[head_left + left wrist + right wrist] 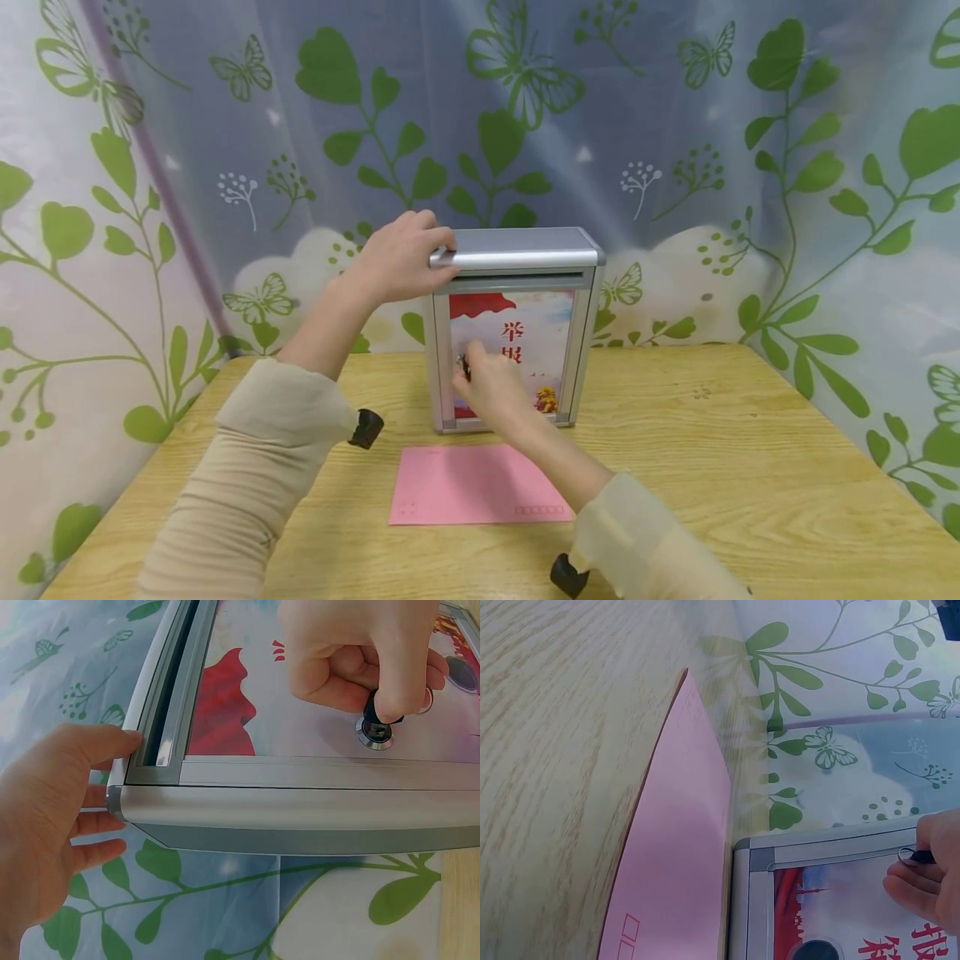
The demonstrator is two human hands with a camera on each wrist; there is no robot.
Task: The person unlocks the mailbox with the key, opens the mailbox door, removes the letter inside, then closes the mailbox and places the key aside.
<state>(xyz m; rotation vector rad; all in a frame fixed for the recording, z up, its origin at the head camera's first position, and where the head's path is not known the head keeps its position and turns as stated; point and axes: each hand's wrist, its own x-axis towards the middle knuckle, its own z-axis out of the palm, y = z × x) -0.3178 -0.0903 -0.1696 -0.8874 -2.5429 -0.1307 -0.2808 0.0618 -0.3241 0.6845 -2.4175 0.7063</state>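
A silver metal letter box stands upright on the table, with a slot across its upper front and a printed panel below. My left hand grips the box's upper left corner; the thumb lies at the slot's end and the fingers reach over the top. At the panel's left side, my right hand pinches a black-headed key in the round chrome lock. A small metal ring shows beside the key. The key's blade is hidden.
A pink envelope lies flat on the wooden table in front of the box, under my right forearm. Behind the table hangs a curtain with leaves and butterflies.
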